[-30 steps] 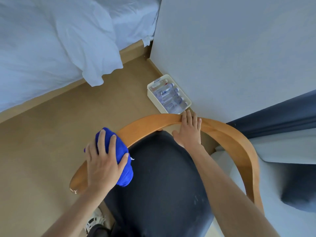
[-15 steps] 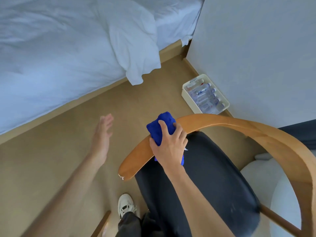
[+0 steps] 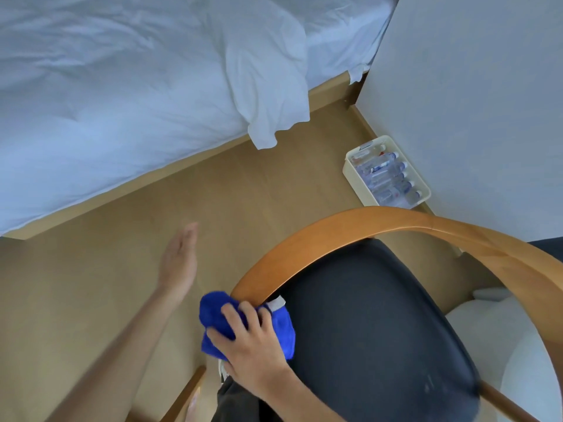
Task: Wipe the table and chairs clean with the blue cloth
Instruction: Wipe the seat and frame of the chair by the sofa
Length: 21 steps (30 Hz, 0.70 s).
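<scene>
Wide bed (image 3: 106, 102) with white rumpled bedding across the top-left, a corner of sheet (image 3: 268, 86) hanging over its wooden edge toward the floor. Tan wooden floor (image 3: 91, 284) beneath, running to the far corner where pale wall (image 3: 472, 86) meets the bed frame. Chair (image 3: 380, 324) at lower right: dark upholstered seat, curved wooden back rail (image 3: 396, 217) sweeping from the near-left end round to the right edge. Something white and rounded behind the chair at the right edge, not identifiable. Cream bin (image 3: 353, 166) on the floor against the wall, just beyond the rail's far side, filled with plastic bottles (image 3: 387, 181) lying side by side. Blue cloth (image 3: 213, 312) bunched over the near-left end of the rail, touching the wood and overlapping the seat's left edge, a small white tag showing at its top. Right hand (image 3: 253, 339) on top of the cloth, fingers curled and spread over it, gripping it against the rail end. Left hand (image 3: 179, 263) well apart from the chair, above the floor to the left, fingers straight and together, holding nothing. Dark trousers (image 3: 240, 400) and a sliver of white shoe at the bottom edge.
</scene>
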Each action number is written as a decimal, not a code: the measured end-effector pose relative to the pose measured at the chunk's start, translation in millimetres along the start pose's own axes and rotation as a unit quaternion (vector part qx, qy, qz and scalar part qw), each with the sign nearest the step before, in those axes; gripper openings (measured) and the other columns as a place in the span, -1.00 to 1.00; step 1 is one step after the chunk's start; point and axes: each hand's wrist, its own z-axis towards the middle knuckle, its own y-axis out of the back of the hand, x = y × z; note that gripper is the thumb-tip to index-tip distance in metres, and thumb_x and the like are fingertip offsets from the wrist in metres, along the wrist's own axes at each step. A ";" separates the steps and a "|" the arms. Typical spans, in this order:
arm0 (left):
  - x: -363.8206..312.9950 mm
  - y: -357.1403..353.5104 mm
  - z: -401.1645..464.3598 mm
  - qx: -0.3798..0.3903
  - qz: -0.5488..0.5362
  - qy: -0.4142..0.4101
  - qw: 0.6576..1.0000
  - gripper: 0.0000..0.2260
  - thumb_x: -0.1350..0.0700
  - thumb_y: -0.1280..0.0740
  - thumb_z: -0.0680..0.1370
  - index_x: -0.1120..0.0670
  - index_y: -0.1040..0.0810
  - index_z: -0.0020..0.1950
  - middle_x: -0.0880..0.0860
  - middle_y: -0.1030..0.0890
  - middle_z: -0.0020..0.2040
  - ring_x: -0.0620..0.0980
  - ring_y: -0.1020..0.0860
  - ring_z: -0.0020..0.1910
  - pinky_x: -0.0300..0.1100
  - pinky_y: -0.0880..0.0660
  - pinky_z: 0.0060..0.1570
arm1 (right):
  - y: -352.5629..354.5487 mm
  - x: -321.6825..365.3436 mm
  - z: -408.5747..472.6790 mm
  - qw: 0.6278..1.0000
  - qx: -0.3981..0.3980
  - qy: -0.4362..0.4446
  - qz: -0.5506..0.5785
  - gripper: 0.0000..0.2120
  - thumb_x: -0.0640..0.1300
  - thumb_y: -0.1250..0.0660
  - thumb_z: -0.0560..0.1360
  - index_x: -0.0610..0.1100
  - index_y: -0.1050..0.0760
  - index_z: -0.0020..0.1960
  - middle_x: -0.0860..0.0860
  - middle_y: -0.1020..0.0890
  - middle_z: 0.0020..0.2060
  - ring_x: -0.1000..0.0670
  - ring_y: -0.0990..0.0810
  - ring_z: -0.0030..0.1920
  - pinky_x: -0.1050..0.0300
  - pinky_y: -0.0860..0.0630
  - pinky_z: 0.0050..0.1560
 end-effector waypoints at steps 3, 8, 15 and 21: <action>-14.7 -9.7 0.2 0.021 0.053 -0.050 0.997 -0.65 0.08 -0.04 0.68 0.11 -0.44 0.39 0.03 -0.45 0.39 -0.02 -0.36 0.39 -0.31 -0.17 0.25 | -11.4 -38.9 -25.9 1.000 -0.015 0.022 0.013 -0.82 -0.13 -0.27 0.38 0.04 -0.57 -0.08 -0.01 -0.43 0.15 -0.10 -0.41 0.02 -0.03 -0.53 -0.02; -26.3 -33.9 5.4 0.040 0.049 -0.057 0.996 -0.65 0.08 -0.03 0.68 0.12 -0.42 0.40 0.04 -0.46 0.37 -0.03 -0.37 0.37 -0.32 -0.18 0.22 | 25.5 -107.6 -50.3 0.985 -0.130 -0.070 0.093 -0.76 -0.30 -0.32 0.34 -0.09 -0.58 -0.03 -0.06 -0.42 0.09 -0.10 -0.40 -0.03 0.06 -0.38 0.10; -21.7 -73.0 -7.8 0.120 0.091 -0.055 0.987 -0.64 0.06 -0.01 0.68 0.11 -0.39 0.42 0.03 -0.43 0.41 -0.03 -0.34 0.40 -0.29 -0.19 0.24 | 70.1 -143.7 8.6 0.946 -0.226 -0.207 0.105 -0.70 -0.11 -0.30 0.44 -0.02 -0.48 0.18 -0.11 -0.44 0.25 -0.13 -0.43 0.17 -0.03 -0.40 0.19; -18.5 -84.9 -20.0 0.168 0.145 -0.073 0.972 -0.62 0.02 0.00 0.68 0.12 -0.37 0.42 0.05 -0.45 0.36 -0.02 -0.37 0.35 -0.25 -0.22 0.22 | 46.5 -176.2 24.2 0.977 -0.143 -0.150 -0.052 -0.57 0.10 -0.38 0.43 0.06 -0.43 0.27 -0.14 -0.43 0.36 -0.26 -0.43 0.26 -0.26 -0.37 0.22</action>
